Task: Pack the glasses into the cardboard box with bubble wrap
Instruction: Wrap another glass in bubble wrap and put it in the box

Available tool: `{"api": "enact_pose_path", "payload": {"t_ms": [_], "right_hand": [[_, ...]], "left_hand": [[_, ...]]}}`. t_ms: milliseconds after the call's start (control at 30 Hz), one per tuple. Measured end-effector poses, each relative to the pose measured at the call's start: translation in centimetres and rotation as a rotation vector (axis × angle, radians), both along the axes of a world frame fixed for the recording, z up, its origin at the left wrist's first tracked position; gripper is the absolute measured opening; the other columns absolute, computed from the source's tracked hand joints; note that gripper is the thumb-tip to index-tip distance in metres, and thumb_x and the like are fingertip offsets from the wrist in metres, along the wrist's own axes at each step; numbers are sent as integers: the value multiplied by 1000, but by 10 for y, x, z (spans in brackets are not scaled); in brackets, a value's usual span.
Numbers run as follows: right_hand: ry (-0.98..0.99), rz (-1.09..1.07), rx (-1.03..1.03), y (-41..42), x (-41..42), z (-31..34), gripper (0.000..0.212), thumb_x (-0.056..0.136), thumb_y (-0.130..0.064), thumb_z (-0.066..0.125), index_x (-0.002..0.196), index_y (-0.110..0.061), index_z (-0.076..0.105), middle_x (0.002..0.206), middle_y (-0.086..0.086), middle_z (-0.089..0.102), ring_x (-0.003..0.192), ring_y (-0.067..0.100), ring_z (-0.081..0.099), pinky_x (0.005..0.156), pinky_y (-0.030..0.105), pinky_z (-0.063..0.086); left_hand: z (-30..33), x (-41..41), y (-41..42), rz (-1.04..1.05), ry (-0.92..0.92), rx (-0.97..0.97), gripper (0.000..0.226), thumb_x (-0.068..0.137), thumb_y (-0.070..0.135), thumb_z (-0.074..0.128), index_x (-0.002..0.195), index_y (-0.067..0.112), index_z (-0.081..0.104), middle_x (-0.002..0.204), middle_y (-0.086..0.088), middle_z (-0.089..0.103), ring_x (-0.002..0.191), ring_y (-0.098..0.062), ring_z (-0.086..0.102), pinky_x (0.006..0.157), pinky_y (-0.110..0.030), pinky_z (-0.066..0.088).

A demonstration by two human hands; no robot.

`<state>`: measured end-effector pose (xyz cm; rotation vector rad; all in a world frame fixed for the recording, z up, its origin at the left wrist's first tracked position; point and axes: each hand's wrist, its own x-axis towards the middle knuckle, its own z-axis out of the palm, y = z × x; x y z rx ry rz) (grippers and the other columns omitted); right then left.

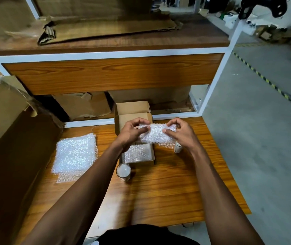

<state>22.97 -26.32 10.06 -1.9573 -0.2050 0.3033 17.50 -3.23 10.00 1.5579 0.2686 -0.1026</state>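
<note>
Fingers of both hands are curling around a bubble-wrapped bundle (156, 134), each hand pinching one end of it between thumb and fingertips. The left hand (130, 132) is gripping the bundle's left end, and the right hand (181, 132) is gripping its right end, so the bundle is lying crosswise in the air above the open cardboard box (134, 119). The wrap is showing white and glittery, its small bubbles catching the light, and it is clouding whatever is inside; a glass within it cannot be made out. A loose edge of the wrap is hanging below the bundle on the right side.

The small box is sitting on the wooden table (167, 188) with its lid flap standing up at the back, and more bubble wrap is lying inside it toward the near wall. An unwrapped glass (123, 172) is standing upright on the table just beside the box's near left corner. Another glass (178, 147) is standing near the right wrist, partly hidden by it. A stack of flat bubble wrap sheets (76, 153) is lying on the table, well left of the box.
</note>
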Motion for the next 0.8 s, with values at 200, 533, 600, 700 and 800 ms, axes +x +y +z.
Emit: {"api": "enact_pose_path", "payload": {"t_ms": [200, 533, 600, 700, 800], "right_hand": [[-144, -103, -174, 15, -2, 4, 50, 83, -20, 88, 122, -27, 58, 102, -6, 62, 93, 15, 65, 62, 23, 51], [-67, -79, 28, 21, 0, 3, 41, 98, -25, 73, 136, -23, 59, 115, -1, 71, 100, 10, 71, 79, 28, 63], [-14, -70, 117, 19, 1, 1, 34, 104, -25, 64, 138, -21, 61, 122, 1, 71, 108, 13, 71, 85, 31, 64], [48, -76, 245, 17, 2, -3, 33, 106, -39, 59, 133, -21, 66, 125, 2, 72, 115, 18, 71, 89, 37, 64], [50, -92, 243, 14, 1, -4, 61, 86, -60, 76, 134, -25, 65, 131, 2, 69, 119, 17, 69, 92, 38, 63]], "left_hand": [[4, 3, -20, 29, -150, 142, 43, 91, 6, 80, 126, 28, 65, 128, -2, 62, 107, -26, 72, 80, -51, 66], [3, 8, -48, 107, -402, 577, 44, 95, 17, 78, 130, 27, 54, 112, 7, 65, 101, -5, 65, 76, -17, 56], [2, 8, -50, 77, -422, 567, 42, 95, 22, 77, 131, 25, 55, 110, 7, 66, 101, -4, 64, 75, -14, 54], [-1, 9, -54, 44, -437, 584, 43, 97, 32, 71, 136, 24, 56, 113, 5, 69, 106, -4, 66, 83, -26, 61], [0, 9, -56, 31, -396, 519, 45, 98, 39, 55, 141, 25, 59, 123, 1, 74, 112, -8, 68, 92, -34, 63]]}}
